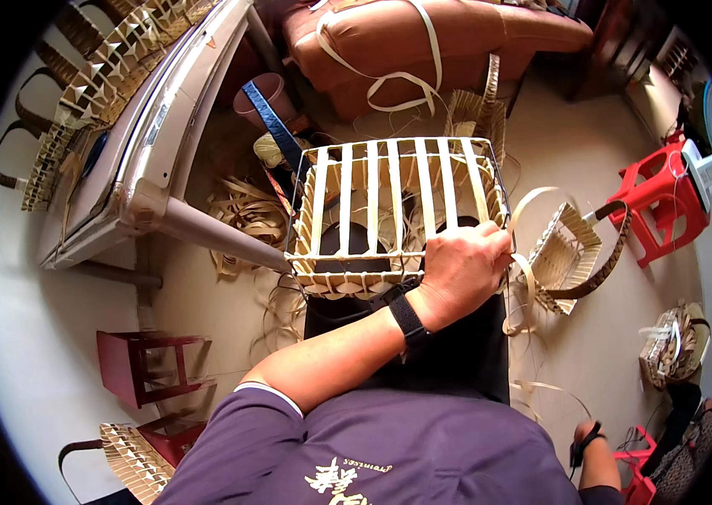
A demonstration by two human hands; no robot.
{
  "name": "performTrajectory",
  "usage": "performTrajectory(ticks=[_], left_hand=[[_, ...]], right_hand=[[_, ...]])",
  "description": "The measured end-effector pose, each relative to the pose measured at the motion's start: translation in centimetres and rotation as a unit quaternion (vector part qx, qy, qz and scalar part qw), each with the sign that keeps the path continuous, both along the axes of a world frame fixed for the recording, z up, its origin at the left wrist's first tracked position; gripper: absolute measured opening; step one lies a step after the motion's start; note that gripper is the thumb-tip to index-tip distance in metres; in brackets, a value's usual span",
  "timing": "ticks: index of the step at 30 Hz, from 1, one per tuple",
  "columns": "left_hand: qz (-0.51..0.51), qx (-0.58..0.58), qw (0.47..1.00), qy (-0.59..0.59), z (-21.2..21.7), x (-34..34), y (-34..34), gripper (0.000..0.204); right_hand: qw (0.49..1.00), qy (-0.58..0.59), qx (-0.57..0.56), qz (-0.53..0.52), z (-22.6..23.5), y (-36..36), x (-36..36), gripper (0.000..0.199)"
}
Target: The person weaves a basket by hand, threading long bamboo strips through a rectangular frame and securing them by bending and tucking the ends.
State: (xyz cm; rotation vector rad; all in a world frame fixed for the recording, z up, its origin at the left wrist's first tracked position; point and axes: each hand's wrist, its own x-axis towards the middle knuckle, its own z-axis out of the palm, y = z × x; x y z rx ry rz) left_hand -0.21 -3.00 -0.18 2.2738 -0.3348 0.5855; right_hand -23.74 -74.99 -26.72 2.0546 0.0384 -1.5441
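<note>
On my lap rests a rectangular woven basket (pixel 398 252) with a thin wire frame and pale flat strips running across it. My left hand (pixel 467 268) reaches across my body, its fingers closed round the frame at the basket's near right corner. A pale strip (pixel 526 282) loops out beside that corner. Low on the right, my right hand (pixel 589 436) is held out away from the basket. A thin pale strip (pixel 559 389) curves up to its closed fingers, which show only small. Dark bands circle both wrists.
A handled basket (pixel 566 252) lies right of my legs, near a red stool (pixel 663 202). Coiled strips (pixel 246 210) lie on the floor left, by a table leg (pixel 221 234). A dark red stool (pixel 150 366) lies left; a brown sofa (pixel 431 46) stands ahead.
</note>
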Motion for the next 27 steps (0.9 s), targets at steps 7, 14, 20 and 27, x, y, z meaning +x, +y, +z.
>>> performTrajectory(ticks=[7,14,20,27], left_hand=[[0.012,0.052,0.999,0.003,-0.8,0.1,-0.5,0.011],[0.006,0.004,1.000,0.015,-0.6,0.5,-0.1,0.011],[0.008,0.029,0.999,0.019,-0.6,-0.1,-0.9,0.010],[0.001,-0.004,1.000,0.004,-1.1,0.2,-0.1,0.009]], right_hand=[[0.652,-0.328,0.660,-0.176,12.8,37.1,24.2,0.026],[0.601,-0.232,0.725,-0.242,21.1,48.6,25.5,0.018],[0.780,-0.320,0.534,-0.067,4.9,31.1,19.8,0.018],[0.983,-0.120,-0.108,-0.088,1.9,-1.6,-8.8,0.044]])
